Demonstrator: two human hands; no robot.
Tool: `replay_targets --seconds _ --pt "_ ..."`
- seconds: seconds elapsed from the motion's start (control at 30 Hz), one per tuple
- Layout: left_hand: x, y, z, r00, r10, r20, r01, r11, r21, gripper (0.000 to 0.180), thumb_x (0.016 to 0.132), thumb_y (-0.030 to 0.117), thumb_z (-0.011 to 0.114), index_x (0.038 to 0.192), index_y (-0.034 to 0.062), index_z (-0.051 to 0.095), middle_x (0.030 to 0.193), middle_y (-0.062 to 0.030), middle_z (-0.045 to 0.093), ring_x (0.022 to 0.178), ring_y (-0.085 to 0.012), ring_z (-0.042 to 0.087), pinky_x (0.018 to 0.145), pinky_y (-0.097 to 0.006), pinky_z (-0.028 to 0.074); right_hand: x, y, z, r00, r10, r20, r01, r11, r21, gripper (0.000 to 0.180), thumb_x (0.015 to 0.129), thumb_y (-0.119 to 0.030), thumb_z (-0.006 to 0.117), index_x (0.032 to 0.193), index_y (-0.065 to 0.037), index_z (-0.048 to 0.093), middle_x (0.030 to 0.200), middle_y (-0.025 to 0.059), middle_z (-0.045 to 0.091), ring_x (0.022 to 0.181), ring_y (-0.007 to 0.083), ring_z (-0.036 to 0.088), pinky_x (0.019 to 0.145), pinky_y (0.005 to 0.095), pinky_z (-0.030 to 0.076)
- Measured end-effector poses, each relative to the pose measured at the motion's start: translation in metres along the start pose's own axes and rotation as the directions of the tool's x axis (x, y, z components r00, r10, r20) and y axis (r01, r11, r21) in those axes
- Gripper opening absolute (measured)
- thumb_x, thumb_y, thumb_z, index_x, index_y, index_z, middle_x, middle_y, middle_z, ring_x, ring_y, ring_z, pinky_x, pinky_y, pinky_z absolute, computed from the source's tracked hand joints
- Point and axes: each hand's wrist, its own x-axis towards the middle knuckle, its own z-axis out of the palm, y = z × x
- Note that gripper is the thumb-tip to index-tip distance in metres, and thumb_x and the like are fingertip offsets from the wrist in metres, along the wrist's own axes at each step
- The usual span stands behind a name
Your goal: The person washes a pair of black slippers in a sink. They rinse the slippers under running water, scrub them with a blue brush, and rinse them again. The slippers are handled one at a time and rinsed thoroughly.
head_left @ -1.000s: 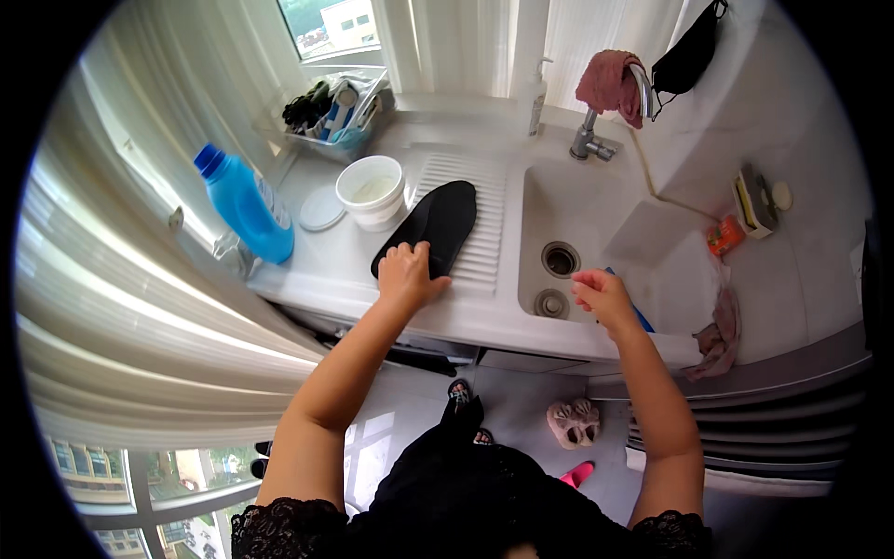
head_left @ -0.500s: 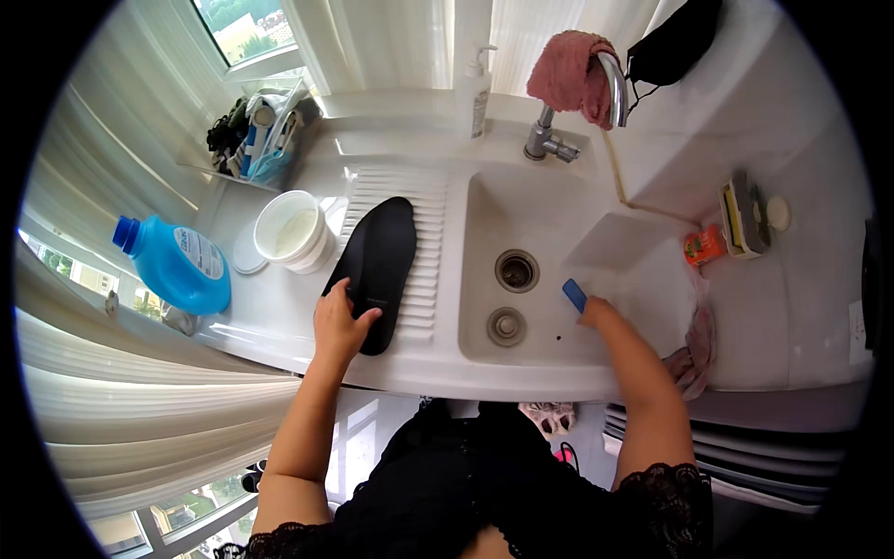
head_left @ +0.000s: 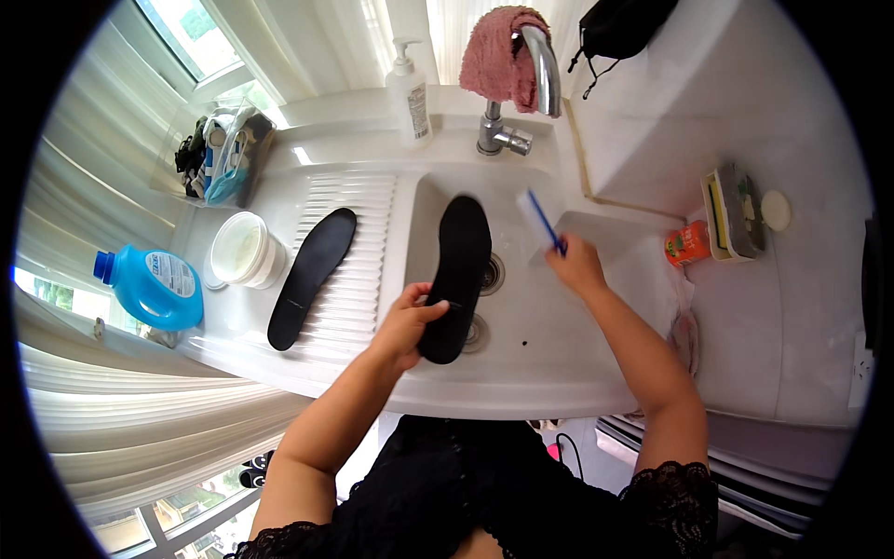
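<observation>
A smooth, matte black insole [head_left: 461, 256], long and rounded at both ends, is being held over the left side of the glossy white basin [head_left: 568, 363], its far end pointing toward the back edge and its near end toward the front left corner. A matching second insole [head_left: 314, 275] is lying slantwise across the left edge of the ridged washboard [head_left: 361, 256], just beside a round white plastic tub [head_left: 250, 250]. A slim brush [head_left: 548, 224] with a blue handle and pale bristles, slightly blurred, is tilting above the basin, right of the first insole and apart from it.

The left hand [head_left: 407, 326] is gripping that insole by its left side, thumb pressing flat on top, fingers curling beneath; its forearm is slanting inward from the lower left. The right hand [head_left: 579, 265] is closing around the brush's handle, elbow bending outward, forearm angling up and left.
</observation>
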Motion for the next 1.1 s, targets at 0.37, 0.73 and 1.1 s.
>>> replay_targets --seconds 0.37,0.73,1.1 --pt "0.052 -0.05 0.045 0.991 -0.134 0.0 0.133 0.982 -0.135 0.03 0.089 0.003 0.056 0.118 0.0068 0.048 0.105 -0.0105 0.06 0.096 -0.0219 0.062 0.083 -0.038 0.054 0.159 -0.07 0.006 0.955 0.259 -0.146 -0.165 0.871 0.464 0.042 0.074 -0.041 0.074 0.082 -0.001 0.063 0.069 0.0058 0.061 0.048 0.0134 0.048 0.041 0.0289 0.04" --pt "0.079 -0.066 0.041 0.983 -0.177 -0.042 0.17 0.976 -0.134 0.031 0.088 0.003 0.058 0.115 0.0098 0.046 0.103 -0.0107 0.061 0.093 -0.0239 0.063 0.081 -0.041 0.055 0.05 -0.052 -0.013 0.968 0.22 0.121 -0.251 0.868 0.429 0.052 0.078 -0.027 0.067 0.119 0.001 0.05 0.081 0.0102 0.057 0.064 0.0204 0.056 0.051 0.0338 0.048" --pt "0.138 -0.125 0.046 0.872 -0.477 -0.108 0.487 0.868 0.1 0.023 0.094 0.011 0.048 0.116 0.0051 0.049 0.109 -0.0147 0.058 0.1 -0.0317 0.06 0.081 -0.054 0.052 -0.062 0.057 0.01 0.905 0.015 0.425 -0.006 1.0 -0.024 0.047 0.089 -0.018 0.052 0.135 -0.01 0.044 0.108 0.0177 0.061 0.096 0.0327 0.06 0.081 0.0381 0.047"
